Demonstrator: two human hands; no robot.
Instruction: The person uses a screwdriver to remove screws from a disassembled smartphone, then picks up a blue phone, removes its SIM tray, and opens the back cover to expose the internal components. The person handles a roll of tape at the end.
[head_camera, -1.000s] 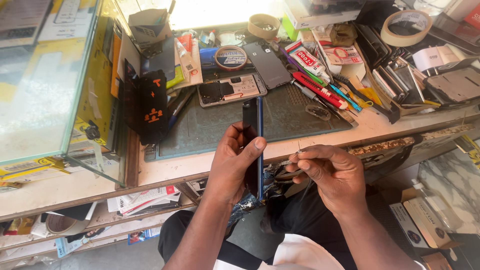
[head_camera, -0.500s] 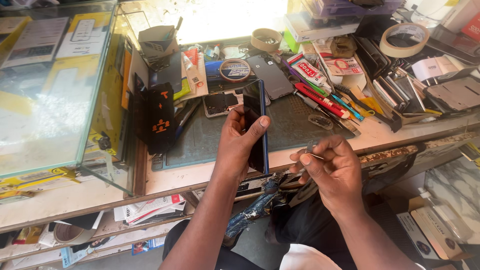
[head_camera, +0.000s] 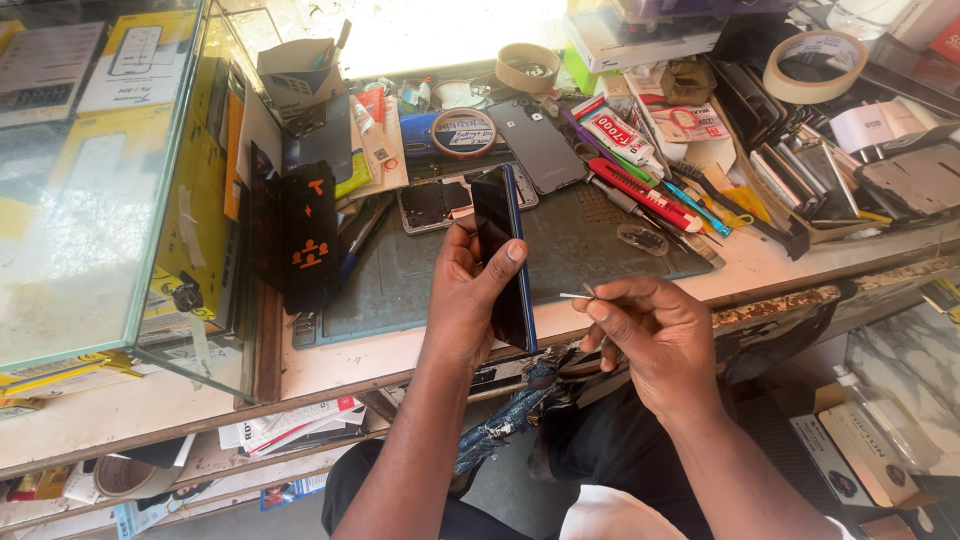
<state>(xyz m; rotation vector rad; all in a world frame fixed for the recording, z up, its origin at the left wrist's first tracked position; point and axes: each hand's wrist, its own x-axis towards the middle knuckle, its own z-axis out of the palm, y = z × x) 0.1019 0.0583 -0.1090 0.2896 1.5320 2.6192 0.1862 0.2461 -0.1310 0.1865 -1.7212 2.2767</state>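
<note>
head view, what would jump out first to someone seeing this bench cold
Most striking is the dark blue phone held edge-on in the left hand, above the front edge of the green work mat. Just right of it, the right hand pinches a thin pin-like tool pointed toward the phone. Behind them, tools, tape rolls and phone parts crowd the bench, and a glass display case stands at the left.
</note>
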